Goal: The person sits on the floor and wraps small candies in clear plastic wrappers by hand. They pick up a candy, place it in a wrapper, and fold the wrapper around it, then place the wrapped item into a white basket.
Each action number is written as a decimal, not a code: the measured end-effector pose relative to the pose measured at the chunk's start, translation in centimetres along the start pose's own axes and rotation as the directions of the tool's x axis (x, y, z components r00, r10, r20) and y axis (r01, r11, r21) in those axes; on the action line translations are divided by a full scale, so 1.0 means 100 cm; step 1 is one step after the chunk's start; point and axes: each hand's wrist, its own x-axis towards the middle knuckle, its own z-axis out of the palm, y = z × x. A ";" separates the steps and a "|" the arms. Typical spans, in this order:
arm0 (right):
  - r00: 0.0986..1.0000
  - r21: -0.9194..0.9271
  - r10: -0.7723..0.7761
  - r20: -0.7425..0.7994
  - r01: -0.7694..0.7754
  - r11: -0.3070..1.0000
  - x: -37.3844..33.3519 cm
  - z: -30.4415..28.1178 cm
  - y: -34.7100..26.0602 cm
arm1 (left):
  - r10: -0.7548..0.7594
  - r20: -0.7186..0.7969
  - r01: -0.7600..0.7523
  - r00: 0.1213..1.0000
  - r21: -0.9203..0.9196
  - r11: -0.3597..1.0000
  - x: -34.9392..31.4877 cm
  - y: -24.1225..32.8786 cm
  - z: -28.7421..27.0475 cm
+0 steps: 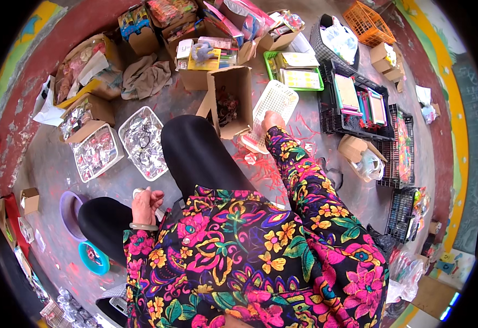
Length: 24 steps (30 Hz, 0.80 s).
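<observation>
My right hand (273,121) reaches forward and is closed at the right-hand rim of a white perforated plastic basket (280,97); its fingertips are partly hidden. The basket stands slanted beside an open cardboard box (235,87) with small dark and reddish things inside. At its near end lie a few small pale and red pieces. Close to my left knee, my left hand (146,208) is raised with curled fingers, a bangle at the wrist. A small whitish round thing (138,192) shows at its fingers, too small to name.
Two white trays (151,177) of small shiny packets stand left of my knee. Red scraps litter the floor. A green basket (321,82), black crates (326,120) and an orange crate (367,24) line the right. Purple (66,216) and turquoise (103,268) round containers sit at left.
</observation>
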 end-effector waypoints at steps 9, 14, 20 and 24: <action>0.991 -0.029 -0.058 0.121 0.062 0.998 0.016 0.004 0.019 | 0.006 0.035 -0.006 0.999 0.018 1.000 0.002 -0.001 -0.002; 0.976 -0.046 -0.172 0.130 0.180 0.983 0.000 -0.014 0.017 | 0.028 0.055 -0.030 0.998 0.035 0.999 0.000 0.000 -0.004; 0.990 0.004 -0.095 0.104 0.095 0.995 0.007 -0.007 0.025 | 0.039 0.070 -0.042 0.997 0.033 0.999 -0.003 0.002 -0.001; 0.983 0.194 -0.115 0.142 0.086 0.977 0.017 -0.001 0.040 | 0.038 0.085 -0.041 0.996 0.034 0.999 0.000 0.000 -0.004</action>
